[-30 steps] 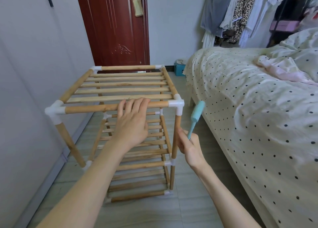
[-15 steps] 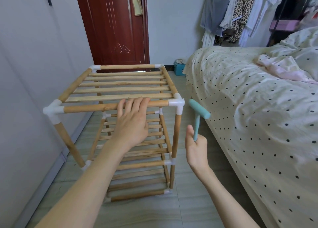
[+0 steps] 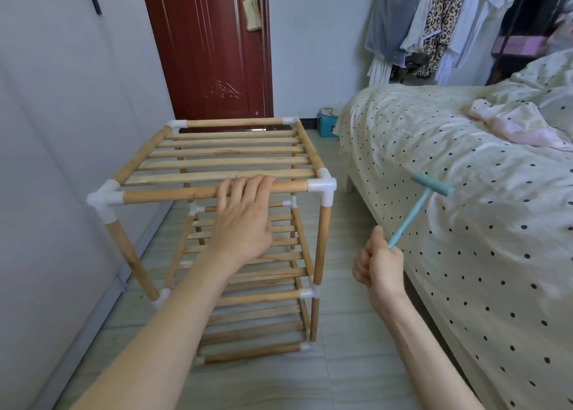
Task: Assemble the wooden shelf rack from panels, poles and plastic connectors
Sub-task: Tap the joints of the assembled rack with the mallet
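The wooden shelf rack stands upright on the floor with three slatted tiers joined by white plastic connectors at the corners. My left hand lies on the top front pole, fingers curled over it. My right hand is to the right of the rack, closed around the handle of a small teal plastic hammer. The hammer's head points up and right, away from the rack's front right corner and over the bed's edge.
A bed with a polka-dot cover runs along the right, close to the rack. A grey wall borders the left. A dark red door stands behind the rack, clothes hang at the back right, and a teal box sits on the floor.
My right hand has swung the hammer outward to the right, away from the front right corner connector. The left hand has stayed on the top front pole.
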Demonstrator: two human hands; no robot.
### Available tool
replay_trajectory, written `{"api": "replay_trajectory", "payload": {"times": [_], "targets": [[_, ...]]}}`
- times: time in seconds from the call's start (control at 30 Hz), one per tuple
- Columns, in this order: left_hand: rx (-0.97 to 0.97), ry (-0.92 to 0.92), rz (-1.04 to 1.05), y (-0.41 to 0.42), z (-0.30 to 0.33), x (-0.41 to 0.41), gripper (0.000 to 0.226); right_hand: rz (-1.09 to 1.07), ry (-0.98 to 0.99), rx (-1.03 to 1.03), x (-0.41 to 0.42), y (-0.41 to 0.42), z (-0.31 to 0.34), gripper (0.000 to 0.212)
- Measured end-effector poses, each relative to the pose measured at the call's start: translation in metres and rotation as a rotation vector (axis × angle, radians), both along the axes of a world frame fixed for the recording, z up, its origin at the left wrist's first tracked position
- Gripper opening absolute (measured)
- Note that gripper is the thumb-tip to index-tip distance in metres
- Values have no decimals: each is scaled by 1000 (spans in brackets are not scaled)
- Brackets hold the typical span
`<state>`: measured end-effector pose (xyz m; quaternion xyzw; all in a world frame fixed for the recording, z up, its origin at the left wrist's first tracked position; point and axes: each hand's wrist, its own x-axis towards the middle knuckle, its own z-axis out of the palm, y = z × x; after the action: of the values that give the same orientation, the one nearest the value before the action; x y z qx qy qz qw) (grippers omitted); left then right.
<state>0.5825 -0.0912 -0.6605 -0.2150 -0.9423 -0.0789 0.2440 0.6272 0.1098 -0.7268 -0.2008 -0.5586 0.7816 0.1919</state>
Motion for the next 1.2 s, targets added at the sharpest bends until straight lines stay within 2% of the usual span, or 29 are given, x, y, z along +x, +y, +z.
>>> {"api": "replay_trajectory", "payload": {"times": [0.03, 0.07, 0.1, 0.17, 0.2, 0.23, 0.33, 0.37, 0.4, 0.47, 0.5, 0.53, 0.6, 0.63, 0.67, 0.73, 0.77, 0.87, 0.9, 0.93, 1.0, 1.03, 1.07, 1.13, 1.2], "targets": [[-1, 1, -3, 1, 0, 0, 68, 5, 62, -166, 3, 4, 2, 45], [-2, -1, -3, 1, 0, 0, 68, 49, 81, -235, 2, 6, 2, 44], [-3, -4, 2, 2, 1, 0, 68, 145, 25, -224, 3, 4, 3, 44], [-4, -7, 12, 2, 1, 1, 68, 461, -176, -5, 7, -6, 3, 48], [-1, -7, 14, 2, 2, 1, 68, 533, -179, 54, 7, -6, 0, 50], [0, -12, 13, 2, 2, 1, 68, 517, -162, 37, 6, -5, 1, 50], [1, -12, 5, 2, 2, 3, 68, 225, -38, -306, 7, 2, 10, 46], [2, -11, 3, 2, 1, 4, 68, 230, -39, -367, 8, 3, 10, 46], [-1, -11, 2, 2, 1, 5, 68, 327, -106, -341, 11, 1, 10, 47], [-8, -5, 2, 1, 0, 4, 69, 571, -254, -120, 14, -4, 3, 52], [-10, -11, 1, 0, 0, 3, 69, 571, -271, -93, 14, -3, 3, 53], [-8, -17, -1, -1, 0, 3, 69, 501, -218, -156, 12, 2, 4, 52], [-5, -7, -2, 0, 0, 2, 68, 258, -67, -420, 9, 8, 13, 49], [-5, -6, 0, 0, 0, 3, 68, 229, -36, -514, 8, 8, 12, 50], [-6, -10, 1, 1, 0, 4, 68, 287, -63, -541, 10, 7, 12, 52], [1, -7, -1, 0, 0, 2, 68, 603, -200, -342, 12, 1, 7, 55], [4, -8, 3, 0, 0, 2, 68, 667, -222, -311, 13, 0, 10, 56], [7, 1, 6, 0, 0, 1, 69, 482, -101, -620, 9, 7, 24, 60], [8, 2, 6, 1, -1, 2, 69, 504, -79, -692, 9, 6, 24, 60], [9, -1, 7, 1, -1, 3, 69, 603, -116, -698, 11, 5, 25, 58], [5, 4, 9, -1, -1, 1, 69, 911, -224, -482, 17, -4, 21, 54], [1, 4, 9, -2, 0, 0, 69, 992, -231, -423, 20, -4, 22, 49], [-3, -2, 6, -3, 0, 0, 70, 996, -219, -465, 21, -3, 26, 46], [2, -10, -13, -5, 0, -3, 71, 843, -182, -552, 18, 4, 35, 46], [26, -23, -46, -8, 2, -4, 69, 680, -154, -431, 17, 3, 37, 48]]}}
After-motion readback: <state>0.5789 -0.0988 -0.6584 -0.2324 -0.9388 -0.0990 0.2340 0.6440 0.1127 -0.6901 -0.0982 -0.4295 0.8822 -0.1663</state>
